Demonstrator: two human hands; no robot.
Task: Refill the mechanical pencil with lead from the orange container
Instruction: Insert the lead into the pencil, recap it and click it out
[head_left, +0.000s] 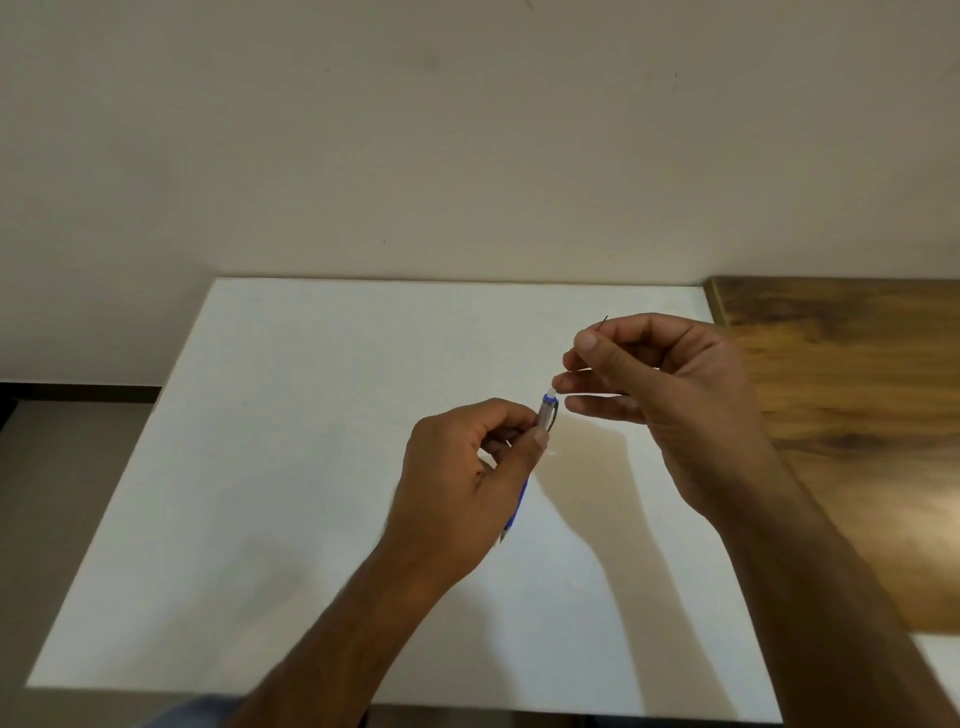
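My left hand (462, 478) grips a blue and clear mechanical pencil (548, 410) above the white table (311, 467). The pencil is tilted, with its white cap end up and to the right and its tip showing below the hand. My right hand (660, 395) is just right of the pencil's top. It pinches a thin dark lead (603, 322) between thumb and forefinger, and another fingertip touches the white cap end of the pencil. The orange container is not in view.
A brown wooden surface (857, 389) adjoins the white table on the right. A beige wall (467, 130) stands directly behind the table. A dark floor strip lies to the left.
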